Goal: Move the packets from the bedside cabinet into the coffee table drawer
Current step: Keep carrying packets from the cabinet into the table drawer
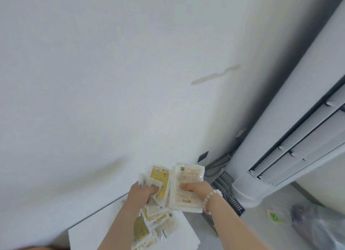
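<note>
My left hand (143,192) grips a fan of small yellow-and-white packets (158,177), raised in front of the white wall. Beside it my right hand (194,189), with a pale bead bracelet on the wrist, holds a stack of larger clear packets (188,175) with printed labels, thumb pressed on top. The two bundles touch at their inner edges. More packets (149,225) lie in a loose pile on the white bedside cabinet top (84,234) just below my left forearm. The coffee table drawer is out of view.
A tall white standing air conditioner (291,137) rises at the right. A dark slatted basket (229,195) sits at its foot beside the cabinet. A black wall socket (203,155) and cables are behind it. Plastic-wrapped items (308,221) lie on the floor at lower right.
</note>
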A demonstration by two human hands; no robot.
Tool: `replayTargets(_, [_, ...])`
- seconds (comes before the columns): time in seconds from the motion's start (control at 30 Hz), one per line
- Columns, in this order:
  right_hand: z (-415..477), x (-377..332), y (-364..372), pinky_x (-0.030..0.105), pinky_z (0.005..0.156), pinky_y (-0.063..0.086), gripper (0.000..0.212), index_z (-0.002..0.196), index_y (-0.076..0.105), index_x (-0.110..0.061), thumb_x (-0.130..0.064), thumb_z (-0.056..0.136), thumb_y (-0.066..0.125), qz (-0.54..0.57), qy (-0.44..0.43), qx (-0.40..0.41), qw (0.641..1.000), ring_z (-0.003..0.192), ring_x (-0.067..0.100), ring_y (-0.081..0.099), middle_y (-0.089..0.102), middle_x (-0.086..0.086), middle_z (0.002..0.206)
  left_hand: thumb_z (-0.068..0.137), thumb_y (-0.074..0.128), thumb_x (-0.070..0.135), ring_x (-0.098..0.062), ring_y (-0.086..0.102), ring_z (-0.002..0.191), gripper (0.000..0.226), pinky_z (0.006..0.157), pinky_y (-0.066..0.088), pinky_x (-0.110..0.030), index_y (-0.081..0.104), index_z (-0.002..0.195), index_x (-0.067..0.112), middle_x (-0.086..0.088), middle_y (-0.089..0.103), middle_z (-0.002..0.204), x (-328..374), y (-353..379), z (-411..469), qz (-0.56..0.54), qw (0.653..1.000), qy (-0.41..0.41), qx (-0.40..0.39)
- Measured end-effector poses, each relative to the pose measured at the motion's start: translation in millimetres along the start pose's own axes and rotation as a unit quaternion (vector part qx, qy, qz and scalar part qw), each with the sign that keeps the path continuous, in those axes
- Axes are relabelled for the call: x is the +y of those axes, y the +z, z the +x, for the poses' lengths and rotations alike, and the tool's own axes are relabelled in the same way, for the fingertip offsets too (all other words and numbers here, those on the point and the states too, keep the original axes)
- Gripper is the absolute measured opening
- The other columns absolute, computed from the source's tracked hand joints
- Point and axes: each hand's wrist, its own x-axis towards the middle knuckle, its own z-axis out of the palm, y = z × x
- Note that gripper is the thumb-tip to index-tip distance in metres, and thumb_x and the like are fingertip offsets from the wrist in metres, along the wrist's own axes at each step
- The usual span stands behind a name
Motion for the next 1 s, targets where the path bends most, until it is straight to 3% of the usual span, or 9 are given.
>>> replayTargets(0.27, [-37,18,-32,0.046,0.086,0.056,0.051,0.111,0.066,-0.007,-0.017,0.064,0.085,0.075,-0.023,0.035,0.996,0.09,0.027,0.071,0.074,0.009,0.097,0.078,0.07,0.004,-0.025,0.068,0.079,0.014,0.065,0.052,-0.03,0.069,0.092,0.008,-0.01,0.072,0.087,31,30,-15,0.05,0.993,0.041,-0.1])
replayTargets(0.4, [-54,35,-47,0.045,0.084,0.057,0.046,0.111,0.066,-0.007,-0.015,0.068,0.083,0.133,-0.031,0.073,0.988,0.088,0.026,0.072,0.074,0.009,0.096,0.08,0.068,0.001,-0.029,0.068,0.086,0.018,0.06,0.055,-0.03,0.067,0.096,0.008,-0.013,0.071,0.093,32,48,-17,0.065,0.985,0.036,-0.157])
replayTargets(0.6, [-88,72,-74,0.035,0.071,0.058,0.038,0.11,0.066,-0.01,-0.016,0.075,0.078,0.208,-0.034,0.143,0.967,0.085,0.023,0.072,0.074,0.008,0.095,0.08,0.068,0.004,-0.032,0.067,0.095,0.021,0.091,0.052,-0.048,0.068,0.101,0.008,-0.013,0.072,0.099,23,89,-30,0.118,0.959,0.035,-0.254])
replayTargets(0.7, [-104,94,-92,0.038,0.078,0.058,0.037,0.109,0.066,-0.011,-0.019,0.075,0.079,0.234,-0.032,0.166,0.957,0.086,0.023,0.072,0.074,0.007,0.096,0.073,0.073,0.008,-0.031,0.067,0.098,0.024,0.096,0.049,-0.048,0.07,0.096,0.011,-0.011,0.073,0.1,16,116,-45,0.147,0.943,0.038,-0.296])
replayTargets(0.77, [-115,109,-103,0.04,0.082,0.057,0.038,0.108,0.066,-0.013,-0.021,0.074,0.079,0.25,-0.031,0.183,0.95,0.087,0.023,0.072,0.074,0.006,0.096,0.068,0.075,0.008,-0.032,0.066,0.1,0.027,0.096,0.048,-0.049,0.07,0.095,0.01,-0.013,0.072,0.103,9,133,-56,0.161,0.933,0.035,-0.319])
replayTargets(1.0, [-160,173,-144,0.044,0.09,0.054,0.044,0.107,0.067,-0.014,-0.024,0.067,0.081,0.322,-0.029,0.237,0.916,0.092,0.024,0.07,0.074,0.006,0.098,0.081,0.066,0.002,-0.026,0.068,0.087,0.014,0.081,0.055,-0.039,0.069,0.09,0.012,-0.01,0.072,0.096,-22,203,-97,0.23,0.89,0.049,-0.391])
